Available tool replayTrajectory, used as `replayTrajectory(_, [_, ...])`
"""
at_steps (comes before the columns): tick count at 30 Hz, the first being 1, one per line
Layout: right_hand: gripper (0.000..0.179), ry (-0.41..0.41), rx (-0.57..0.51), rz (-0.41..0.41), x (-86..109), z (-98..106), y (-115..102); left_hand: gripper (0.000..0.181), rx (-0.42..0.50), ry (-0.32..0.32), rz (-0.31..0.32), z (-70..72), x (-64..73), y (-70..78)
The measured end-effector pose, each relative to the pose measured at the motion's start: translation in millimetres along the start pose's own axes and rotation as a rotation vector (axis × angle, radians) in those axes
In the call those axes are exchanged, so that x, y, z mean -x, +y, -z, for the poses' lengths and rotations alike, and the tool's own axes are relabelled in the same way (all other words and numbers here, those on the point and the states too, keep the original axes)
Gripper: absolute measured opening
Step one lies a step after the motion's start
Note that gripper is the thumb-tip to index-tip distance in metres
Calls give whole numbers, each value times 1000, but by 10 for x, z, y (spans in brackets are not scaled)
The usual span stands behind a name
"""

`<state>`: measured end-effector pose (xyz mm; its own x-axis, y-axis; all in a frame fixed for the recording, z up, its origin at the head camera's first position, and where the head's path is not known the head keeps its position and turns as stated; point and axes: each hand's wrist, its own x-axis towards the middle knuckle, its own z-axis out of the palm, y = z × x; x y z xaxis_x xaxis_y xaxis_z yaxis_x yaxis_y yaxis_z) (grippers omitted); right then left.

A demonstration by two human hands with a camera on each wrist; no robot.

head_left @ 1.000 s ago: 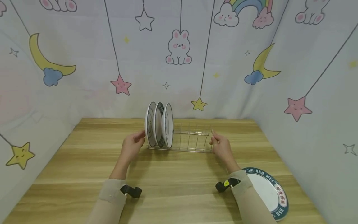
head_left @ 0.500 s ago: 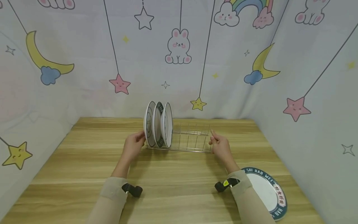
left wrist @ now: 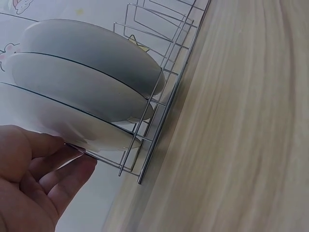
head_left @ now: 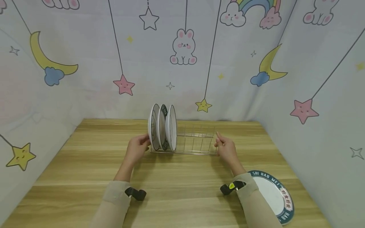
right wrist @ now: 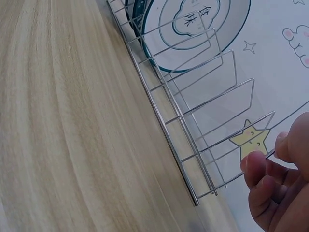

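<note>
A wire dish rack (head_left: pixel 196 154) stands toward the back of the wooden table, seen in all three views. My left hand (head_left: pixel 138 148) holds its left end, thumb and fingers pinching the end wire beside the nearest plate in the left wrist view. At the opposite end my right hand (head_left: pixel 226 147) pinches the rack's end wire between thumb and curled fingers (right wrist: pixel 255 166). Three plates stand on edge in the rack's left part: a white one (head_left: pixel 152 126) outermost, a dark-rimmed one (head_left: pixel 162 128) in the middle, and another white one (head_left: pixel 172 128). The slots to their right hold nothing.
Another plate (head_left: pixel 269 193), with a dark green lettered rim, lies flat at the front right, partly hidden under the right forearm. Behind the table (head_left: pixel 182 186) hangs a white cloth (head_left: pixel 94 63) printed with rabbits, moons and stars, which also closes off both sides.
The head view has shifted slightly. My left hand sits a touch closer to the outermost plate; both hands keep their hold on the rack's ends.
</note>
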<state>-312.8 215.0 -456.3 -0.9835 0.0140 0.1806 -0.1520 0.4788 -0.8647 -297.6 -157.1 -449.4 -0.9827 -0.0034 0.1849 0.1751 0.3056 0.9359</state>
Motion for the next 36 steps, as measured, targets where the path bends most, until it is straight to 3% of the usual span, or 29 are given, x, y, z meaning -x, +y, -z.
replayTrajectory(12, [40,-26,-1,22,-18,32,16,30,75,-30,53,39,19,-19])
replayTrajectory(25, [44,-66,-29,19,55,39,19,29,121,11,83,34,24,-19])
replayTrajectory(36, [47,1,-83,-3,139,58,-9,30,137,-1,90,53,3,-16])
